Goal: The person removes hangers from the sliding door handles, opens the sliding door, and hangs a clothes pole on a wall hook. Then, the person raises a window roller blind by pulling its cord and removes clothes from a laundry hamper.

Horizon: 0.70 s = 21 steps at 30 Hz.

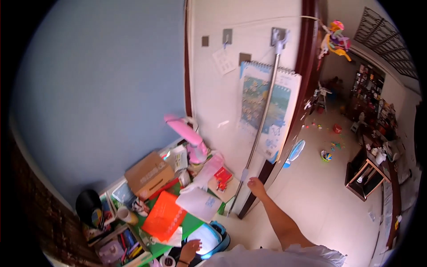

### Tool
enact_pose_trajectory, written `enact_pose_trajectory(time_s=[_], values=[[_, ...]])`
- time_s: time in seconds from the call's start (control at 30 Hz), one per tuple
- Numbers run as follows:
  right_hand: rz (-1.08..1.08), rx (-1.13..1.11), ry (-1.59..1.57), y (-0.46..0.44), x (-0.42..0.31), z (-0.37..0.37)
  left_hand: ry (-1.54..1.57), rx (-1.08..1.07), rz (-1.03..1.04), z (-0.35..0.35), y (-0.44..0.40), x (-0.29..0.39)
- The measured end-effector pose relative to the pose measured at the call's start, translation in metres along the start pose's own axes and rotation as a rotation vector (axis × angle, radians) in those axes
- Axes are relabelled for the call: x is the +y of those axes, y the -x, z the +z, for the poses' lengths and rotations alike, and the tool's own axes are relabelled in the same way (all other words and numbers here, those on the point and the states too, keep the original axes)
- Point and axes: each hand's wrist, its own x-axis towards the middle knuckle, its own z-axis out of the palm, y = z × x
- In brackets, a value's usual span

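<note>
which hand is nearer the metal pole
The right hand, close beside the lower part of the metal pole; the left hand is farther off, by the blue-and-white item.

Toys (326, 156) scattered across the floor (320, 200) mark a home.

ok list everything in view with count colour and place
Wall: 1, blue, left
Desk: 1, green-topped, lower left
Lamp: 1, pink, back of desk
Carton: 1, brown, on desk
Packet: 1, orange, on desk
Bag: 1, blue-white, beside desk
Door: 1, white, centre
Pole: 1, silver, before door
Calendar: 1, blue-white, on door
Fan: 1, blue, beyond door
Ball: 1, multicoloured, on floor
Bucket: 1, red, far floor
Wooden frame: 1, brown, right
Small items: uncountable, mixed colours, desk and floor
Left hand: 1, bare, near bag
Right hand: 1, bare, near pole
</note>
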Motion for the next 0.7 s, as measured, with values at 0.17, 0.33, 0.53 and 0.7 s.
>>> enact_pose_trajectory(time_s=[0.17,0.33,0.53,0.7], values=[[-0.047,-0.236,-0.246,0.006,-0.05,0.004,0.01,0.077,-0.014,0.0,0.02,0.007],[-0.133,-0.263,-0.427,-0.031,-0.132,0.014,0.055,0.202,-0.067,-0.026,0.042,-0.017],[-0.222,-0.441,-0.451,-0.113,-0.22,0.028,0.078,0.328,-0.134,-0.053,0.046,-0.045],[-0.254,-0.493,-0.313,-0.204,-0.253,0.061,0.298,0.38,-0.031,-0.051,0.029,-0.045]])
